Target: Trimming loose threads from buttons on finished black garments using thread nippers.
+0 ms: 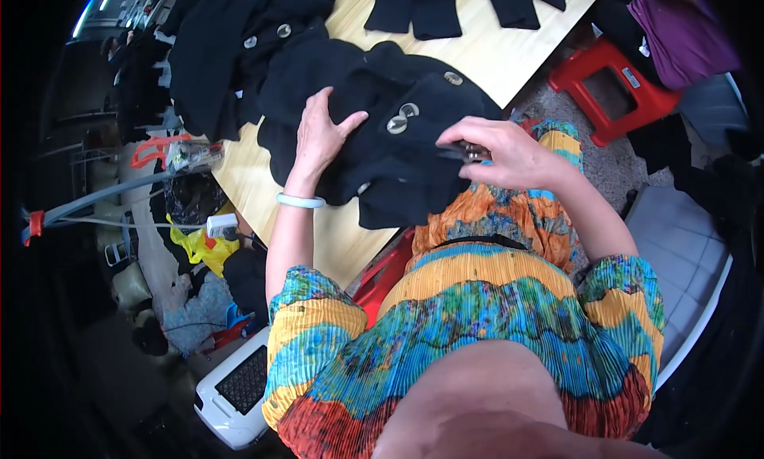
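A black garment (342,85) with large light-and-dark buttons (398,123) lies bunched on the pale wooden table, its near edge hanging toward my lap. My left hand (320,132) rests on it, fingers and thumb spread, with a pale bangle (300,200) at the wrist. At the garment's right side, my right hand (505,150) is curled around small dark thread snips (476,152). Their tips point left toward the buttons; the palm side of the grip is partly hidden.
More black garments (215,53) are piled on the table (509,61) at the far left, and others lie along its far side. A red plastic stool (589,128) stands at right. Cables, a yellow bag (208,252) and a white-framed thing (231,395) are at left.
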`<state>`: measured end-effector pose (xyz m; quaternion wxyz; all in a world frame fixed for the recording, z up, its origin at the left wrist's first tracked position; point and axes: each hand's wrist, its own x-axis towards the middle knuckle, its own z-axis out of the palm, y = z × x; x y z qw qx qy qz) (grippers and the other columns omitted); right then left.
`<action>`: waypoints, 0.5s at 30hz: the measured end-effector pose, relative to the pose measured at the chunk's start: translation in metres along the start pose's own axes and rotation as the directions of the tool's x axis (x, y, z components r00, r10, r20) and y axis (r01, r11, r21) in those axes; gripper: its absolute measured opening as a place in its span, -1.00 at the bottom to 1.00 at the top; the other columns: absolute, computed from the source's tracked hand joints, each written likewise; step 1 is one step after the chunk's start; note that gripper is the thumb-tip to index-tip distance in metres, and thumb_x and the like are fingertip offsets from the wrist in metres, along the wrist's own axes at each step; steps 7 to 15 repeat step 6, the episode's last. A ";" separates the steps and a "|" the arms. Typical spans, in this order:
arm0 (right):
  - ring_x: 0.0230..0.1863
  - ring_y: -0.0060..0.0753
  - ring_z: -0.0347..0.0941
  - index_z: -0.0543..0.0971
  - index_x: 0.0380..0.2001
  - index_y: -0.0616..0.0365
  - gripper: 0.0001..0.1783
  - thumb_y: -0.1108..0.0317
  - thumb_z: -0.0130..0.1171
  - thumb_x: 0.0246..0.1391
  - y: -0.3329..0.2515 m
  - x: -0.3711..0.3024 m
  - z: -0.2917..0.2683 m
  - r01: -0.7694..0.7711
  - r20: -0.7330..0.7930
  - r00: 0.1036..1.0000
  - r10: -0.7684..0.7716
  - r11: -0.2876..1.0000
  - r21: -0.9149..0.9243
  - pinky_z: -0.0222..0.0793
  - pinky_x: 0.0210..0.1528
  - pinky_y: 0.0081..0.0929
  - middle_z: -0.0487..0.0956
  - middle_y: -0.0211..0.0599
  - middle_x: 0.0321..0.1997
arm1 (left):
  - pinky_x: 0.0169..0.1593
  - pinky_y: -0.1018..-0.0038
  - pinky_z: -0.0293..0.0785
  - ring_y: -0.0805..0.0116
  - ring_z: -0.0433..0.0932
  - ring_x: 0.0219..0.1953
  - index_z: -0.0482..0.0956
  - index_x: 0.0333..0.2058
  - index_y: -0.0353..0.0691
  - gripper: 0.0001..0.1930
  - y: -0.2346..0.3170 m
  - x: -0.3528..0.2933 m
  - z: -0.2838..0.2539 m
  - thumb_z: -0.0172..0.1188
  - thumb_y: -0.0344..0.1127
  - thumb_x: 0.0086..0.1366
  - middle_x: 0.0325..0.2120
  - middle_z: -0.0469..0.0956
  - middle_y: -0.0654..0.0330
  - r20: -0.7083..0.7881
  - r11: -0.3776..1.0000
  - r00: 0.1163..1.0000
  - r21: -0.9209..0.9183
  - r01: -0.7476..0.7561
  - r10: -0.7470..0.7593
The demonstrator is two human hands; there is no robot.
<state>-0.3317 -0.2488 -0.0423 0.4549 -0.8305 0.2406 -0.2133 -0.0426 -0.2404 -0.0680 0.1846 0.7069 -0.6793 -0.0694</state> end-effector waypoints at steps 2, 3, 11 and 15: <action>-0.22 -0.51 0.42 0.43 -0.20 0.19 -0.61 0.43 0.14 -0.22 -0.014 0.008 -0.021 -0.201 0.028 0.980 0.199 0.970 0.137 0.35 -0.20 -0.55 0.48 -0.31 -0.25 | -0.04 0.33 0.31 0.05 0.38 -0.10 0.29 -0.08 -0.40 -0.27 0.002 0.010 0.003 0.33 -0.04 -0.16 -0.21 0.41 -0.08 0.131 0.990 0.982 0.006 0.138 -0.138; -0.15 -0.52 0.39 0.42 -0.18 0.21 -0.59 0.34 0.18 -0.18 0.001 0.020 -0.016 -0.102 -0.143 0.982 0.124 0.983 0.154 0.31 -0.11 -0.54 0.48 -0.30 -0.20 | -0.04 0.33 0.31 0.04 0.38 -0.10 0.30 -0.09 -0.41 -0.27 0.003 0.014 0.007 0.34 -0.06 -0.18 -0.20 0.41 -0.09 0.130 0.988 0.981 -0.028 0.149 -0.144; -0.12 -0.29 0.42 0.41 -0.15 0.20 -0.49 0.20 0.23 -0.19 0.025 0.073 -0.009 -0.107 -0.312 0.946 0.086 0.993 -0.052 0.32 -0.08 -0.49 0.47 -0.13 -0.15 | -0.04 0.35 0.32 0.04 0.39 -0.08 0.34 -0.13 -0.41 -0.30 0.012 0.039 0.007 0.36 -0.10 -0.22 -0.18 0.42 -0.12 0.175 0.986 0.974 -0.061 0.155 -0.142; -0.12 -0.29 0.42 0.41 -0.15 0.20 -0.49 0.20 0.23 -0.19 0.025 0.073 -0.009 -0.107 -0.312 0.946 0.086 0.993 -0.052 0.32 -0.08 -0.49 0.47 -0.13 -0.15 | -0.04 0.35 0.32 0.04 0.39 -0.08 0.34 -0.13 -0.41 -0.30 0.012 0.039 0.007 0.36 -0.10 -0.22 -0.18 0.42 -0.12 0.175 0.986 0.974 -0.061 0.155 -0.142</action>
